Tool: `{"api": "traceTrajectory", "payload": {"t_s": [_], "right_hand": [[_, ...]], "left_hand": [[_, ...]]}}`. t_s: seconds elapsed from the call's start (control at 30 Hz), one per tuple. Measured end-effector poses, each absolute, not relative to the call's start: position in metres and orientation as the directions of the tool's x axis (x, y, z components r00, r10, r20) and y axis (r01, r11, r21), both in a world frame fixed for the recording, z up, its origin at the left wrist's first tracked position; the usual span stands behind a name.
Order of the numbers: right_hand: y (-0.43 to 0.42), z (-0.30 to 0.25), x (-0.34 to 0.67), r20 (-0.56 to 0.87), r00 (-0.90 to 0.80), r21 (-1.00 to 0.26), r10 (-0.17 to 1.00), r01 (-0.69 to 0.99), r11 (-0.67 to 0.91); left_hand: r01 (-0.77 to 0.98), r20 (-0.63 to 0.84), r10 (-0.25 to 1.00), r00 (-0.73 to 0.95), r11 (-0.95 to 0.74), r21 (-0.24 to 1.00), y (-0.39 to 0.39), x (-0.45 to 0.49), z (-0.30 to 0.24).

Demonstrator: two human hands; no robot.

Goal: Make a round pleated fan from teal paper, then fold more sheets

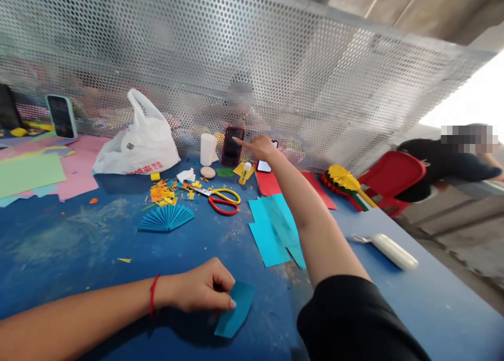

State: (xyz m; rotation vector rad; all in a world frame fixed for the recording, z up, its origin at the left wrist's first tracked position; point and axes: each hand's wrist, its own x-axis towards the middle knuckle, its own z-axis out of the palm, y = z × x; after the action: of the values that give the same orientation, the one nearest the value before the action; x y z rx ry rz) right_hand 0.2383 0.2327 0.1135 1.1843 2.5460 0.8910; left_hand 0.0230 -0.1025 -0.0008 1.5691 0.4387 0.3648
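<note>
My left hand [208, 287], with a red string on its wrist, pinches a small piece of blue paper [241, 309] just above the table. My right hand [260, 147] is stretched far forward, its index finger extended over the screen of an upright phone [229, 153] in a dark red case. Whether the fingertip touches the glass I cannot tell. Behind that hand a second phone [264, 165] is partly hidden. Under my right forearm lie blue paper sheets [271, 229]. A pleated blue paper fan [167, 218] rests left of the scissors [224, 200], which have red and yellow handles.
A white plastic bag [142, 140] and a white paper roll [208, 149] stand near the perforated metal panel [299, 72]. Orange paper scraps [163, 192] lie mid-table. Coloured sheets [31, 174] are left; a white oblong object [394, 250] lies right. Another person sits beyond a red chair [394, 179].
</note>
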Motion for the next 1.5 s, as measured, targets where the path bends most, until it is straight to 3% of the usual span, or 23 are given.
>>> {"api": "traceTrajectory", "payload": {"t_s": [0.23, 0.3, 0.33, 0.4, 0.47, 0.53, 0.57, 0.73, 0.8, 0.9, 1.07, 1.37, 1.5], "right_hand": [[0.23, 0.116, 0.237, 0.122, -0.716, 0.525, 0.688, 0.635, 0.567], [0.216, 0.125, 0.243, 0.252, -0.747, 0.43, 0.615, 0.656, 0.62], [0.206, 0.128, 0.247, 0.427, -0.73, 0.269, 0.534, 0.666, 0.695], [0.176, 0.124, 0.251, 0.585, -0.663, 0.155, 0.466, 0.656, 0.739], [0.131, 0.103, 0.25, 0.691, -0.589, 0.068, 0.419, 0.63, 0.773], [0.076, 0.069, 0.242, 0.755, -0.548, 0.002, 0.36, 0.551, 0.835], [0.048, 0.049, 0.235, 0.768, -0.548, -0.022, 0.332, 0.496, 0.868], [-0.03, -0.014, 0.208, 0.71, -0.666, -0.138, 0.227, 0.184, 0.973], [-0.029, -0.014, 0.207, 0.721, -0.66, -0.127, 0.212, 0.175, 0.976], [-0.016, -0.008, 0.209, 0.649, -0.694, -0.235, 0.313, 0.209, 0.949], [-0.018, -0.004, 0.21, 0.494, -0.778, -0.369, 0.389, 0.217, 0.904], [-0.015, -0.004, 0.211, 0.574, -0.745, -0.498, 0.338, 0.01, 0.867], [-0.013, -0.006, 0.212, 0.644, -0.708, -0.496, 0.289, -0.098, 0.863]], "left_hand": [[0.06, -0.058, 0.499, 0.865, 0.012, 0.998, -0.101, 0.023, 0.002], [0.06, -0.07, 0.513, 0.856, 0.036, 0.998, -0.101, 0.023, 0.005], [0.054, -0.065, 0.547, 0.835, 0.037, 0.998, -0.101, 0.023, 0.005], [0.044, -0.015, 0.745, 0.667, -0.02, 0.999, -0.1, 0.023, 0.005], [0.07, 0.078, 0.936, 0.343, -0.109, 0.992, -0.097, 0.022, 0.003], [0.108, 0.136, 0.988, 0.069, -0.143, 0.984, -0.092, 0.021, 0.001], [0.112, 0.141, 0.99, 0.011, -0.141, 0.984, -0.088, 0.02, 0.0], [0.096, 0.109, 0.994, -0.009, -0.108, 0.99, -0.079, 0.019, -0.003], [0.094, 0.121, 0.992, -0.035, -0.117, 0.989, -0.08, 0.019, -0.003], [0.15, 0.23, 0.972, -0.053, -0.22, 0.964, -0.08, 0.018, -0.001], [0.203, 0.254, 0.964, 0.076, -0.265, 0.943, -0.08, 0.019, 0.005], [0.182, 0.166, 0.983, 0.076, -0.177, 0.967, -0.082, 0.021, 0.011], [0.096, 0.158, 0.984, 0.081, -0.165, 0.982, -0.081, 0.021, 0.01]]}}
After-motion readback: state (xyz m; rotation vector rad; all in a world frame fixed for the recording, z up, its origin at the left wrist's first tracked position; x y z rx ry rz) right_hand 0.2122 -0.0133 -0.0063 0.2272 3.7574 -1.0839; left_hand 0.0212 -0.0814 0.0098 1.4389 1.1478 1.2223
